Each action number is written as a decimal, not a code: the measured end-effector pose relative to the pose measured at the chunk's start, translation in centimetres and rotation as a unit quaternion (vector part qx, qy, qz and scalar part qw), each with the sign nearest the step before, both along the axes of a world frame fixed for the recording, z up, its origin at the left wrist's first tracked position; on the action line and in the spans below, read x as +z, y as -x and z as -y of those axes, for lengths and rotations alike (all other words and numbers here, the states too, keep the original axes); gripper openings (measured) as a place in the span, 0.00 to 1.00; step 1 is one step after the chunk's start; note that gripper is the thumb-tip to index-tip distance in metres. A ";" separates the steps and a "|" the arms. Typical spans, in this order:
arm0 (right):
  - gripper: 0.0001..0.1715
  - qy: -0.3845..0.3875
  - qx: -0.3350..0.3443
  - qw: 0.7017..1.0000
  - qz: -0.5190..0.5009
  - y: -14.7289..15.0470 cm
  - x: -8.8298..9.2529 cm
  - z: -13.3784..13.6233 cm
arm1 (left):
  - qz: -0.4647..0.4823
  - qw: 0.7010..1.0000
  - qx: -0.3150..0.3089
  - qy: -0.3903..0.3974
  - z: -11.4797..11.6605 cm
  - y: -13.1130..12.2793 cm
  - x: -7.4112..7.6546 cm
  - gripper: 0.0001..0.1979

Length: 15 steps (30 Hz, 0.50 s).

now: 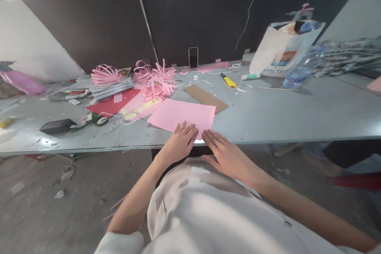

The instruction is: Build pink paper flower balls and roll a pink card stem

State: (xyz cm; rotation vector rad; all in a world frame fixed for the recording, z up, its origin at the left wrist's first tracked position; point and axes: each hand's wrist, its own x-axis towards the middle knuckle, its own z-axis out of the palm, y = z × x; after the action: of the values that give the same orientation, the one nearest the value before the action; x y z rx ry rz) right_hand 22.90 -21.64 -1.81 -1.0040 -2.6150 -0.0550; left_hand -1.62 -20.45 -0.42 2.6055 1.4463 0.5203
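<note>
A sheet of pink paper lies at the table's front edge, right before me. My left hand rests on its near part, fingers laid out over the paper. Beside it, my right hand has its fingertips on the sheet's near right corner, its fingers stretched and close together. Neither hand grips anything that I can see. Partly under the far right side of the sheet is a brown cardboard piece. Left of the sheet, pink and yellow paper pieces overlap a red sheet.
Pink looped paper-strip bundles sit back left, by a paper stack. A yellow cutter, a glue stick, a phone, a white bag and a plastic bottle stand or lie farther back. A black box is left.
</note>
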 end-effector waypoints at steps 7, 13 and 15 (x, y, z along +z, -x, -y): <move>0.34 0.017 -0.007 0.999 -0.027 -0.1 0.9 0.0 | -0.069 0.997 0.030 -0.016 0.3 -1.3 -0.6 0.27; 0.35 0.014 0.002 0.999 -0.039 1.3 1.1 -3.0 | -0.055 0.997 0.005 0.046 -2.6 -0.5 -0.2 0.27; 0.35 0.015 -0.005 0.999 -0.037 1.6 0.9 -3.9 | -0.049 0.997 0.000 0.060 -3.7 -0.3 -0.1 0.26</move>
State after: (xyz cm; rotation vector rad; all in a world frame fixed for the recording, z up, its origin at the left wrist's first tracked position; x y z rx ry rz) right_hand 21.28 -17.78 -0.93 -1.0102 -2.5512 0.0182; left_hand -1.35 -16.72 -0.52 2.5683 1.4585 0.2989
